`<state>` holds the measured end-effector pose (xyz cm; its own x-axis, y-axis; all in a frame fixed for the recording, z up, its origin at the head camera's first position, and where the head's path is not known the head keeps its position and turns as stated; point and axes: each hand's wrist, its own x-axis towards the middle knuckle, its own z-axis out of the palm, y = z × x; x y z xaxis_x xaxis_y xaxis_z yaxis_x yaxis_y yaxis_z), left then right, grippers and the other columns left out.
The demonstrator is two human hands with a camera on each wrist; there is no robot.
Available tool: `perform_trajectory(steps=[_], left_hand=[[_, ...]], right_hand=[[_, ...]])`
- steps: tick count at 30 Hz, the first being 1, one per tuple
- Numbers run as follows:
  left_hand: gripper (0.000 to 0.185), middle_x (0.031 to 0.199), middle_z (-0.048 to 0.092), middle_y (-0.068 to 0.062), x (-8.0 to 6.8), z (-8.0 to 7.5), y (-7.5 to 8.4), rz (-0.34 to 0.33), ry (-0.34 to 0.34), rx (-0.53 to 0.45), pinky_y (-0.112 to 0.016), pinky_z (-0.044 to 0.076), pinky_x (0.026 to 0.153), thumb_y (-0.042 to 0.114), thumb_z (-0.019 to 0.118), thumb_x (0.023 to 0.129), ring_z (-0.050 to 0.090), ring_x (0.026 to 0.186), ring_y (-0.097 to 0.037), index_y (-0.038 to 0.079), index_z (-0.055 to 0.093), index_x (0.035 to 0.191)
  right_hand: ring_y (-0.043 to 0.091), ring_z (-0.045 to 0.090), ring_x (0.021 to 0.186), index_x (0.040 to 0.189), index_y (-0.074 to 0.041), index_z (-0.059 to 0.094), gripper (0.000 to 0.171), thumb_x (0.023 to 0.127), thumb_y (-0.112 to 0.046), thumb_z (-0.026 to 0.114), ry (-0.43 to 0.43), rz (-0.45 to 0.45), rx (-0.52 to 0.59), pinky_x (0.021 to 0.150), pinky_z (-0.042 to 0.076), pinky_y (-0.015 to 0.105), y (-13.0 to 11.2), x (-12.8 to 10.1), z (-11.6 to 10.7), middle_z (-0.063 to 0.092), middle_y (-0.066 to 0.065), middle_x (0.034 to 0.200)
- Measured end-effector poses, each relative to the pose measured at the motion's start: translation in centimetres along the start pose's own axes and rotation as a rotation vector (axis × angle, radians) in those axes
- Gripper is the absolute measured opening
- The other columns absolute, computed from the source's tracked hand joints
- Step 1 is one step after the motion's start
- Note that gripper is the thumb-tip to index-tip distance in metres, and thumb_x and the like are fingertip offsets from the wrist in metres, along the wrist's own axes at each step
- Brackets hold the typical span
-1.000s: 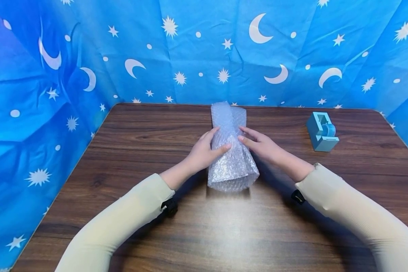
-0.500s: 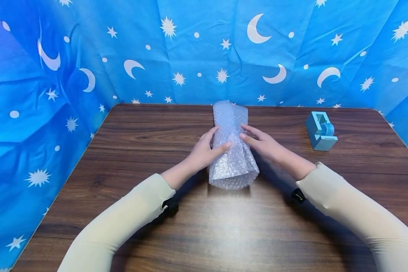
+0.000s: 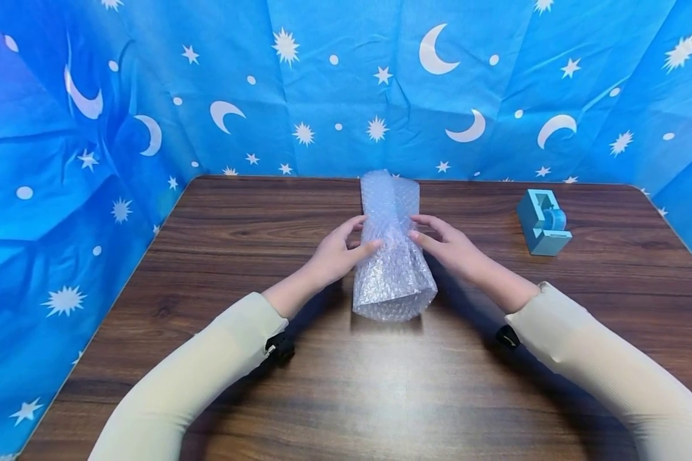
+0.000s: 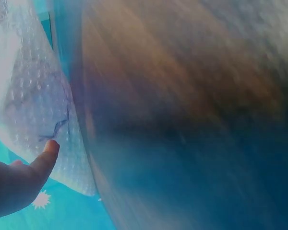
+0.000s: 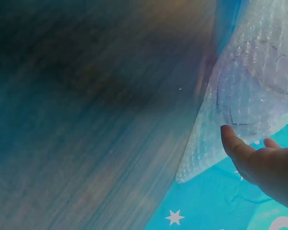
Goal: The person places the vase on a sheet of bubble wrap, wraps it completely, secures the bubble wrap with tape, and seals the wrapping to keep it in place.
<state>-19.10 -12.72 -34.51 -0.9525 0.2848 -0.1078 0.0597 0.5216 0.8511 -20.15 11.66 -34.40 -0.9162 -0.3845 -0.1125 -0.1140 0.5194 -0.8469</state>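
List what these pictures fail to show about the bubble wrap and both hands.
- Contents of the bubble wrap: head view, hidden by cloudy layers.
- Left hand palm, right hand palm: head view, turned away.
- Table: wrist views, blurred.
- Tape dispenser: roll too small.

Dark brown wood-grain table (image 3: 219,218) with rounded far corners, bright blue moon-and-star patterned cloth backdrop (image 3: 334,89) surrounding its edges

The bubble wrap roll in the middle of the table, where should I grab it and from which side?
Grip the bubble wrap roll at its narrow middle, from both sides, where the left hand and right hand already touch it. It lies lengthwise away from the person and flares open at the near end, which looks loose and would probably crush; the waist seems firmer.
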Motion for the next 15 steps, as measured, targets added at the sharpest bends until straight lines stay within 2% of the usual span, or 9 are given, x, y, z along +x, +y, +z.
perform_trajectory(steps=[5,9,12,15], left_hand=[[0.064,0.151,0.052,-0.02,-0.2,-0.7,0.0,0.026,0.026,0.071,-0.048,0.054,0.107,0.033,0.064,0.101,0.061,0.132,-0.038,0.01,0.041,0.156],[0.051,0.136,0.066,-0.019,-0.7,-1.8,0.1,0.077,0.059,0.171,-0.047,0.057,0.101,0.029,0.064,0.101,0.068,0.121,-0.035,0.007,0.054,0.146],[0.044,0.126,0.072,-0.018,-1.4,-3.7,0.5,0.129,0.101,0.31,-0.047,0.058,0.098,0.027,0.063,0.102,0.071,0.112,-0.034,0.005,0.06,0.14],[0.047,0.131,0.07,-0.017,-2.3,-6.5,1.3,0.201,0.197,0.51,-0.052,0.052,0.107,0.031,0.065,0.1,0.068,0.119,-0.035,0.007,0.059,0.14]], right_hand=[[0.042,0.045,0.143,0.15,-0.002,0.044,0.051,0.108,-0.03,0.05,0.056,-0.006,0.007,0.118,0.039,0.058,0.0,-0.6,-0.3,0.044,0.023,0.157],[0.04,0.053,0.131,0.139,0.002,0.049,0.044,0.107,-0.029,0.05,0.135,-0.003,-0.008,0.108,0.045,0.053,0.4,-1.3,-1.3,0.053,0.025,0.144],[0.041,0.053,0.13,0.137,0.002,0.051,0.046,0.107,-0.033,0.05,0.199,-0.024,-0.083,0.108,0.045,0.054,0.6,-2.1,-2.8,0.054,0.025,0.141],[0.044,0.043,0.144,0.145,0.001,0.046,0.057,0.107,-0.04,0.05,0.266,-0.087,-0.242,0.118,0.036,0.063,0.6,-2.9,-4.8,0.046,0.027,0.153]])
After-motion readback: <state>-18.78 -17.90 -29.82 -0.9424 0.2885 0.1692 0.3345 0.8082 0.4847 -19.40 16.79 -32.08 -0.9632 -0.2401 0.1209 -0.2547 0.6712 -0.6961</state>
